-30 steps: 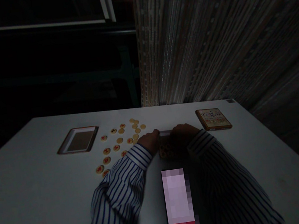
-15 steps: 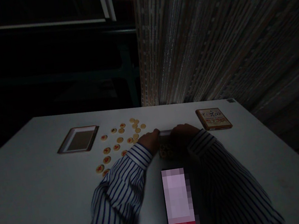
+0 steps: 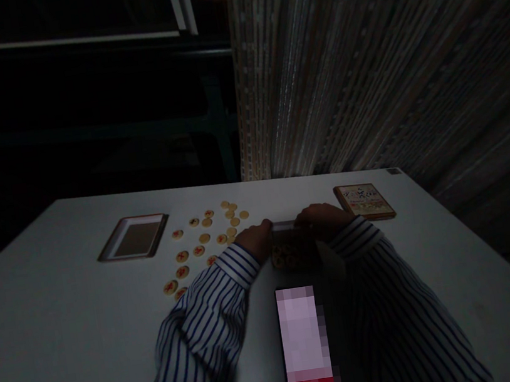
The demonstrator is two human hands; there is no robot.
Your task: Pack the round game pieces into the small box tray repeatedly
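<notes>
A small open box (image 3: pixel 283 226) holding several round Chinese chess pieces (image 3: pixel 284 259) lies in front of me, its inside dim with shadow. My left hand (image 3: pixel 255 241) grips the box's left side, with the thumb at the far left corner. Over the far right corner is my right hand (image 3: pixel 323 219), fingers drawn together and pointing inward. What those fingers hold, if anything, is too dark to see. To the left, wooden chess pieces (image 3: pixel 199 251) with red or black marks, some blank side up, are scattered; my left sleeve covers part of them.
An open, shallow box part (image 3: pixel 136 238) lies at the left on the white table (image 3: pixel 91 340). A box lid with a printed picture (image 3: pixel 365 202) is at the right. Nearer me lies a phone with a blurred-out screen (image 3: pixel 305 342). A string curtain (image 3: pixel 315 81) hangs behind the table.
My right hand has shifted right and slightly away from me, uncovering more of the box's inside. My left hand has stayed at the box's left side.
</notes>
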